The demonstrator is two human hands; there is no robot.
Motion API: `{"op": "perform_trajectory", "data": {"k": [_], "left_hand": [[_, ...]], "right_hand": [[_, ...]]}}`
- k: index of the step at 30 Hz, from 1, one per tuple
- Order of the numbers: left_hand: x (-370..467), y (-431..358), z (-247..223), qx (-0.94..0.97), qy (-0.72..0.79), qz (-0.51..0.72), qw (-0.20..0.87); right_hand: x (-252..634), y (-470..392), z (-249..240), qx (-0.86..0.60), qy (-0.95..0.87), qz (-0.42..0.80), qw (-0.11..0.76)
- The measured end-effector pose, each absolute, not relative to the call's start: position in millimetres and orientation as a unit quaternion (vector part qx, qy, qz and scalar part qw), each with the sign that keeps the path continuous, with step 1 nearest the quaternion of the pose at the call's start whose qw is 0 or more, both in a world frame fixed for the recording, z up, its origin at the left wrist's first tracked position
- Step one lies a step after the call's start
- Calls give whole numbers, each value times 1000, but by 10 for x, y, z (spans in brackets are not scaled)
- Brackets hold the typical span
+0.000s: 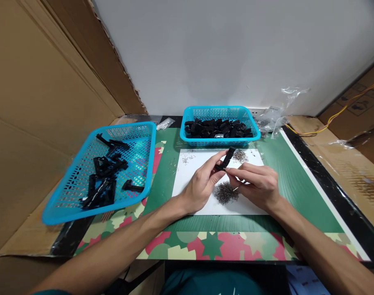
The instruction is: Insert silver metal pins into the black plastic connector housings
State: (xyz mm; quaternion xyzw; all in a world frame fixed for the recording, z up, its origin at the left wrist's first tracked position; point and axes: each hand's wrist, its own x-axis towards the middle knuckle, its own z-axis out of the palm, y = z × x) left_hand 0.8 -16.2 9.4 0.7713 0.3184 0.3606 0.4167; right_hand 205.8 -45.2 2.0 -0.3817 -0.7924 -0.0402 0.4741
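Note:
A black part point(228, 157) stands tilted over the white sheet point(187, 180), its lower end held by my left hand point(202, 182) between thumb and fingers. My right hand point(260, 182) is pinched closed at the part's lower end; a thin, light-coloured tip shows below its fingers, but what it belongs to is mostly hidden. Under the hands lies a dark pile of small metal pieces point(225, 193). Behind the right fingers is a smaller brownish pile point(240, 156), and a few scattered bits point(187, 157) lie at the sheet's upper left.
At the left, a blue basket point(150, 164) holds several long black parts. Another blue basket point(220, 142), full of black pieces, stands behind the sheet. Clear plastic bags point(271, 119) and yellow wires point(331, 119) are at the back right. Cardboard point(36, 102) rises at the left.

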Motion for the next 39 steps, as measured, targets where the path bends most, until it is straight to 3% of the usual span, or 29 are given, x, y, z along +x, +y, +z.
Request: {"op": "perform_trajectory", "data": {"k": [11, 24, 35, 39], "left_hand": [[11, -177, 79, 771, 329, 358, 411], [2, -148, 38, 783, 285, 366, 415], [10, -172, 55, 684, 313, 313, 580], [22, -149, 75, 714, 312, 325, 536]], "right_hand": [[2060, -445, 2, -393, -797, -56, 456], [2049, -440, 102, -366, -794, 76, 480], [2182, -404, 141, -385, -813, 99, 426], [2230, -390, 92, -415, -816, 48, 399]]}}
